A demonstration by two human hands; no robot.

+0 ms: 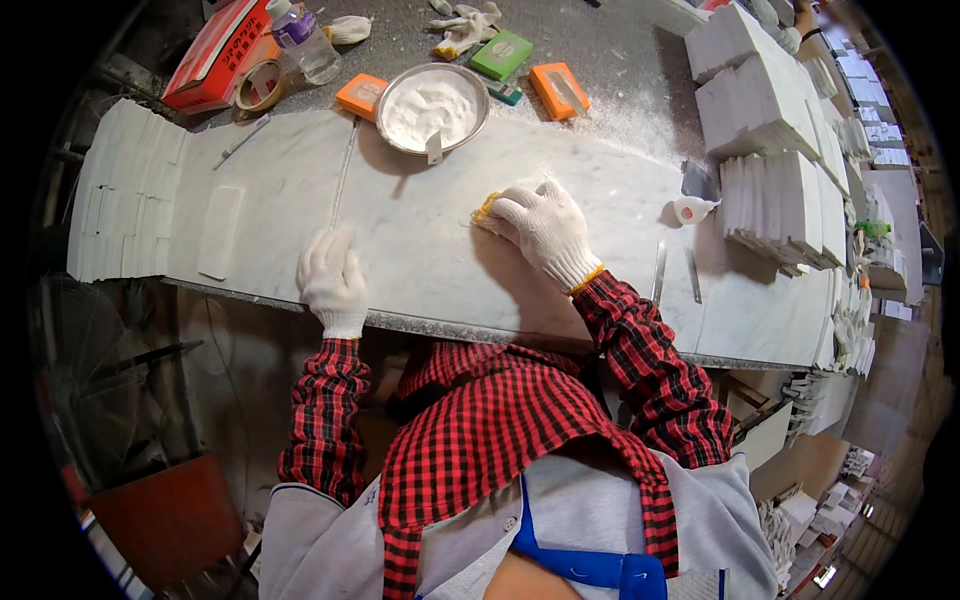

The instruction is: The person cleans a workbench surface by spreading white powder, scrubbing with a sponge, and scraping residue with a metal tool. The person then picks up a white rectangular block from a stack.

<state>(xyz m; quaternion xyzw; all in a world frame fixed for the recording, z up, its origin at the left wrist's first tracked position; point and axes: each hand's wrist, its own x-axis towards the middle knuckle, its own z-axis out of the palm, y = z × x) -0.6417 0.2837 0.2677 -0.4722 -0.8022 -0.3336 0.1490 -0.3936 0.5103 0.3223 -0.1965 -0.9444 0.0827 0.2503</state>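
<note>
A: Right hand (545, 225)?
B: Gloved; fingers curled round a yellow-edged cloth (484, 215) at its nine o'clock, cloth against the marble slab (425, 250) on the bench (625, 70).
A: Left hand (332, 275)?
B: Gloved, palm down at the slab's near edge, fingers extended; lies between eight and nine o'clock from the right.
A: Surroundings?
B: Metal bowl (485, 110) of white powder (420, 108), between ten and eleven o'clock from the right hand. Two narrow metal strips (659, 272), toward four o'clock.

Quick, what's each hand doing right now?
Left hand: open, resting on the slab, no held thing visible.
Right hand: closed on a yellow-edged rag.
</note>
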